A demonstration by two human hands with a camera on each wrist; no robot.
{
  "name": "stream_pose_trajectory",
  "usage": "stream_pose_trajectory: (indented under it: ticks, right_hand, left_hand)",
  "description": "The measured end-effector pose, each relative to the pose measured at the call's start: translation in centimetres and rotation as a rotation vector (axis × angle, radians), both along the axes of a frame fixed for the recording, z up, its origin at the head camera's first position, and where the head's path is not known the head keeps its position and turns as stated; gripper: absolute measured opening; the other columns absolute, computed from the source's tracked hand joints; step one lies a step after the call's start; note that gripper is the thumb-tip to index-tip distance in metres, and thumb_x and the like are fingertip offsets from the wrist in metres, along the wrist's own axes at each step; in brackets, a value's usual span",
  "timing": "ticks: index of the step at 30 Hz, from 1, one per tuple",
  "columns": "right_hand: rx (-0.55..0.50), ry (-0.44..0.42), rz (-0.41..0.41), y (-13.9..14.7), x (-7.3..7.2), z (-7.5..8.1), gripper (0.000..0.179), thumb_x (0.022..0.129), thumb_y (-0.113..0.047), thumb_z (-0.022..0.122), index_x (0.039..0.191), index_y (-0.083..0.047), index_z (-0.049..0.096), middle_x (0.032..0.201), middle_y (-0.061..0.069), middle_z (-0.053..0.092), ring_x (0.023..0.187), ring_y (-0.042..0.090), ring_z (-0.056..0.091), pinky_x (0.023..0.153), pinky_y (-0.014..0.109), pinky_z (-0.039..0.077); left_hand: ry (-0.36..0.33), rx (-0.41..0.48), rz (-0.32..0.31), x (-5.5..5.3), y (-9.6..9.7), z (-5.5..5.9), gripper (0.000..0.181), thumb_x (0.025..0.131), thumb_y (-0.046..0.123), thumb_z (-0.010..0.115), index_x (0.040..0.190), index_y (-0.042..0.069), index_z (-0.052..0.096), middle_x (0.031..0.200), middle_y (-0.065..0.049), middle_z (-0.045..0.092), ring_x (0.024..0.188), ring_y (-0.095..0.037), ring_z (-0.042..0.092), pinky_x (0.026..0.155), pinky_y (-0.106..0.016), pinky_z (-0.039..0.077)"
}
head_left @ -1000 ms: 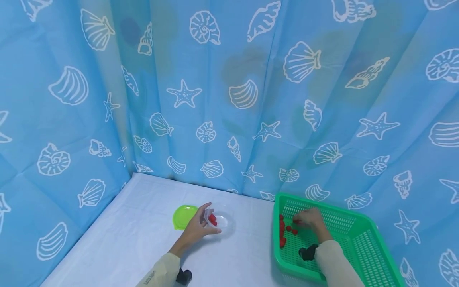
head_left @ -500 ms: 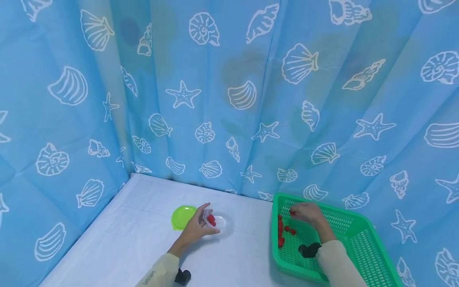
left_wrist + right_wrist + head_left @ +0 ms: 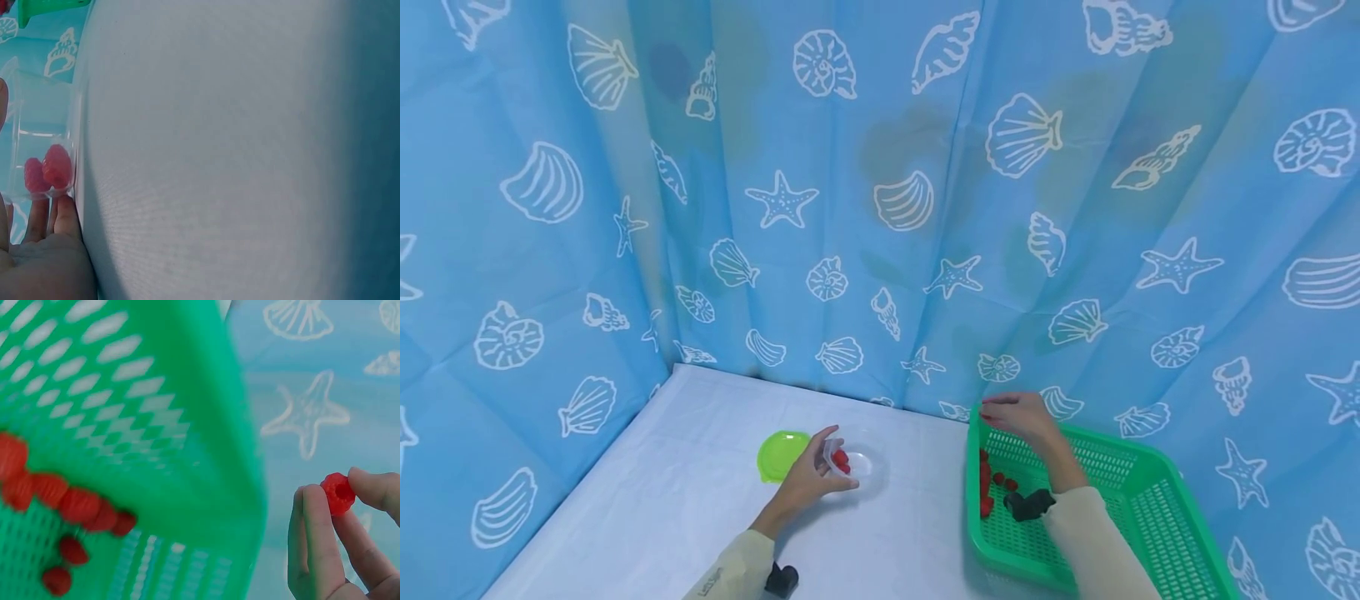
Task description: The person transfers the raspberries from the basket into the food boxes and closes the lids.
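Between thumb and fingertips my right hand pinches a raspberry, its hollow end showing in the right wrist view. In the head view that right hand is over the back left corner of a green basket. Several more raspberries lie along the basket's side, with a few loose on its floor. On the white table my left hand grips a small clear plastic container by its left side. A couple of raspberries sit inside it, seen through the wall in the left wrist view.
A lime green lid lies on the white tablecloth just left of the container. Behind the table hangs a blue curtain with white shell prints. Black wrist cameras ride on both forearms.
My right hand has risen from the basket floor to above its back left corner, carrying a raspberry. The left hand and the container keep their place.
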State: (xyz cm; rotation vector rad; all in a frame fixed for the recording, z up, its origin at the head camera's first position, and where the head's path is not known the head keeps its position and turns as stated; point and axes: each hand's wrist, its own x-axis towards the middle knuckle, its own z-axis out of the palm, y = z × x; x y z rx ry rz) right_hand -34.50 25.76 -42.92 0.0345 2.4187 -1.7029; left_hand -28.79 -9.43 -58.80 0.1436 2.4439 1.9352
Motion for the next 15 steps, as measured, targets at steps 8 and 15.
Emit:
stream_pose_trajectory:
  ticks: [8, 15]
  right_hand:
    - [-0.083, 0.039, 0.039, -4.9, -0.5, 0.1, 0.038, 0.087, -0.01, 0.073, 0.117, 0.012, 0.063, 0.101, 0.019, 0.071, 0.09, 0.025, 0.071, 0.084, 0.039, 0.056]
    - [-0.056, 0.057, 0.064, -9.8, -0.3, -0.8, 0.027, 0.087, -0.005, 0.072, 0.109, 0.009, 0.068, 0.099, 0.018, 0.071, 0.089, 0.028, 0.071, 0.08, 0.037, 0.058]
  left_hand:
    - [-0.012, -0.008, 0.017, 0.1, 0.0, -0.1, 0.096, 0.072, 0.026, 0.088, 0.15, 0.024, 0.033, 0.145, -0.01, 0.048, 0.139, -0.033, 0.036, 0.104, -0.048, 0.04]
    - [-0.018, 0.0, 0.023, 0.0, 0.2, 0.1, 0.095, 0.071, 0.027, 0.088, 0.149, 0.027, 0.034, 0.146, -0.01, 0.048, 0.14, -0.033, 0.035, 0.105, -0.048, 0.039]
